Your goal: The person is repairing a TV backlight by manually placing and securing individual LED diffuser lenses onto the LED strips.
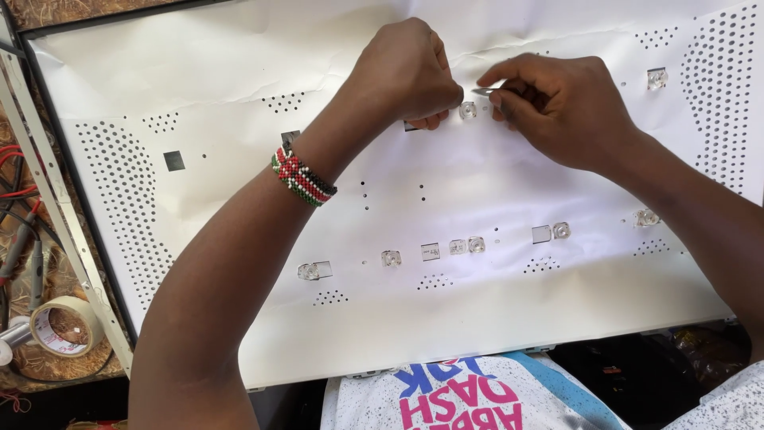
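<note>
Left hand: the left hand (410, 72) is curled into a loose fist over the upper middle of the white reflector sheet (239, 87), fingertips (434, 121) pressed down on the sheet. I cannot tell whether anything is pinched under them.

Right hand: the right hand (557, 107) has thumb and forefinger closed on a thin, pointed silver metal tool (483, 91), the tip aimed toward the left hand.

Lens being worked on: a small round clear plastic lens cap (468, 110) sits on the sheet right between the two sets of fingertips, just beside the left fingers and just under the tool's tip. Whether the tip touches it is too fine to tell.

Wrist: a beaded bracelet in red, green, black and white (304, 177) circles the left wrist.

Other lenses: a row of similar clear lenses (476, 244) and small square cut-outs lies nearer the person, well below both hands; one more lens (656, 77) sits beyond the right knuckles.

Sheet: patches of small punched holes run along its sides.

Off to the left: a roll of beige masking tape (60, 326) lies on the bench, well apart from both hands, beside a pale metal frame strip (56, 199).
</note>
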